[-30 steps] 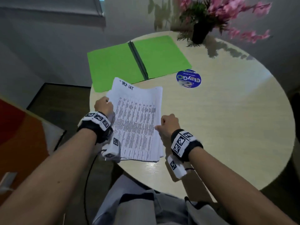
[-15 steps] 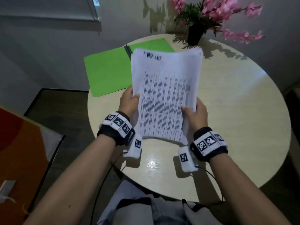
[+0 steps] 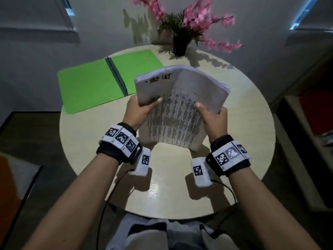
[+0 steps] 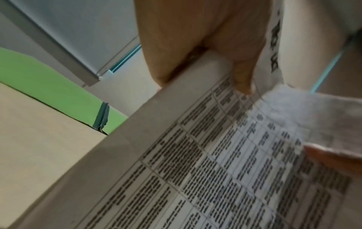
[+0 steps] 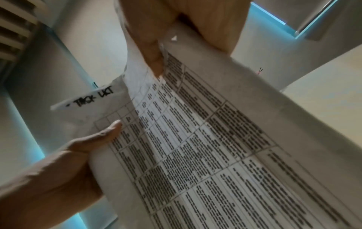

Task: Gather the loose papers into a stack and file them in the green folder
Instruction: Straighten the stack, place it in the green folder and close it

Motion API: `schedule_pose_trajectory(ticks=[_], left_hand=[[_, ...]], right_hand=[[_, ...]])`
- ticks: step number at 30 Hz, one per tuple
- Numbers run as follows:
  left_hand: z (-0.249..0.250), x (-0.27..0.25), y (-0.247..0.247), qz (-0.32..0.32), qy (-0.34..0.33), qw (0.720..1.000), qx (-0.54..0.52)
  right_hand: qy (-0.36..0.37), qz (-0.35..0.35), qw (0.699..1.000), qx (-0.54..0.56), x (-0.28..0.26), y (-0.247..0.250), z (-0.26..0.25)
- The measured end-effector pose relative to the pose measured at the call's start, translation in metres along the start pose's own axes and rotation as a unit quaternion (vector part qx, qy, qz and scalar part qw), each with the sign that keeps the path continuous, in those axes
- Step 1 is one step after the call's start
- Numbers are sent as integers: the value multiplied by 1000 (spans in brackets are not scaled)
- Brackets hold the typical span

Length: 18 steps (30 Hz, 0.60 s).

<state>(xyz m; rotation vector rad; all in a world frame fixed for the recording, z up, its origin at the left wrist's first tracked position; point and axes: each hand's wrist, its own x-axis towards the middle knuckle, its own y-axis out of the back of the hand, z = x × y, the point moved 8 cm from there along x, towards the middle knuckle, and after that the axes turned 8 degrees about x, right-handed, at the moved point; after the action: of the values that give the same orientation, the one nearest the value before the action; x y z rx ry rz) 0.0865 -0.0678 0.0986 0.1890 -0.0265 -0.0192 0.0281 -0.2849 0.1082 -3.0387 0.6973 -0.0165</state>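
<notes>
A thick stack of printed papers [image 3: 180,105] stands on its bottom edge on the round table [image 3: 243,127], its top bowed away from me. My left hand [image 3: 142,110] grips the stack's left edge, thumb on the front sheet. My right hand [image 3: 212,116] grips the right edge the same way. The wrist views show the printed sheet [image 4: 215,170] [image 5: 215,147] close up with a thumb pressed on it. The green folder [image 3: 100,82] lies open and flat at the table's far left, beyond my left hand.
A dark pot of pink flowers [image 3: 182,42] stands at the table's far edge, right of the folder. Cables hang from both wrist cameras over the near edge. A dark shelf [image 3: 306,123] stands to the right of the table.
One second ago the papers lay flat on the table under both hands. Both hands then lifted them upright, and now the bottom edge rests on the table with the top curling forward.
</notes>
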Motion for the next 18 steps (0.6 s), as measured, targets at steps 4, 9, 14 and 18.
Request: schedule_pose_trajectory(ticks=[4,9,14,18], left_hand=[[22,9,8,70,-46,996,23],[26,13,15,76,-52,996,-18],[-50,-2,-13,64,89,994,31],[-53,33,-5,95,115,988,48]], right_hand=[[42,20,998,42,10,2,-19],[67,-9,996,55,23,1,-16],[-64,-37,997,-31,21,-3,62],[-63,-87,991,-79,43,-18,73]])
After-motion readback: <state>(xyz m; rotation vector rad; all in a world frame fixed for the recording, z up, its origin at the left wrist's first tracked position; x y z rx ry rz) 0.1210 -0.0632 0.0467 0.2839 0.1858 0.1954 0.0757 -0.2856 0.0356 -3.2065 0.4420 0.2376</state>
